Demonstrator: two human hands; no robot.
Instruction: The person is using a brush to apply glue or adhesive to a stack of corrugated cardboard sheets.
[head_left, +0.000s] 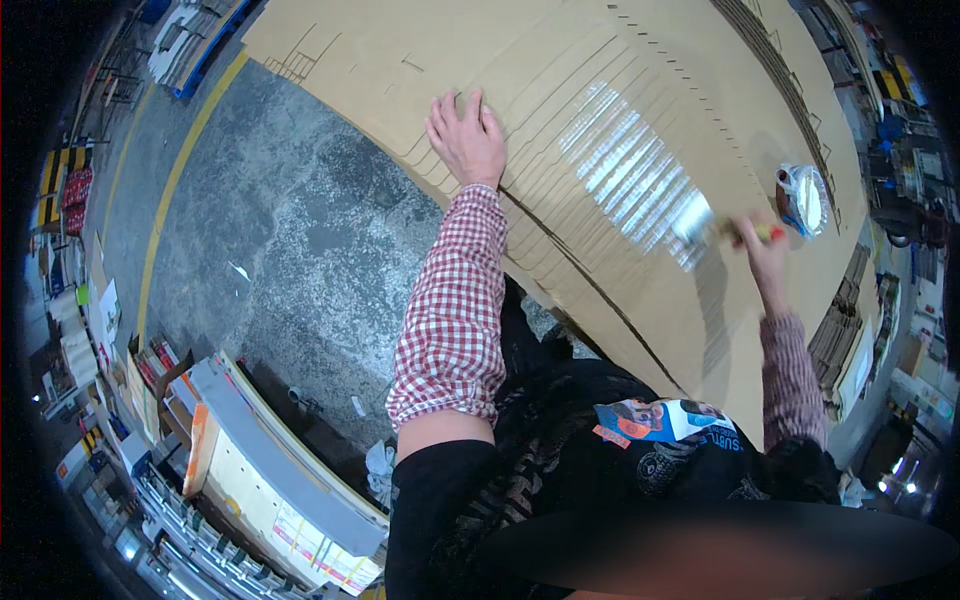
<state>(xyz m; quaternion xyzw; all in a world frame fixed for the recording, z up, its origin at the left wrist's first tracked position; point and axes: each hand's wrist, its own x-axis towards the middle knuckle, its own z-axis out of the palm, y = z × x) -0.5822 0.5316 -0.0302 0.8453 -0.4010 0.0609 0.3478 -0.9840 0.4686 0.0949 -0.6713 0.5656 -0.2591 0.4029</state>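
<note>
Brown cardboard sheets (560,215) lie fanned out before me, their edges overlapping in steps. My left hand (468,140) rests on the sheets near their left side, fingers spread and holding nothing. Over at the right, my right hand (762,255) is closed around the handle of a paintbrush (718,228), slightly blurred. Its pale bristles touch the lower right end of a shiny wet band (635,165) that crosses the stepped edges. Just beyond that hand stands a small container (803,200) with a whitish, shiny top, on the cardboard.
More stacked cardboard (840,310) sits to the right. At the lower left is a long bench-like unit (290,475) with a grey top. The concrete floor (280,230) carries a yellow line (170,205), and a blue pallet (212,50) with flat stacks stands at the far left.
</note>
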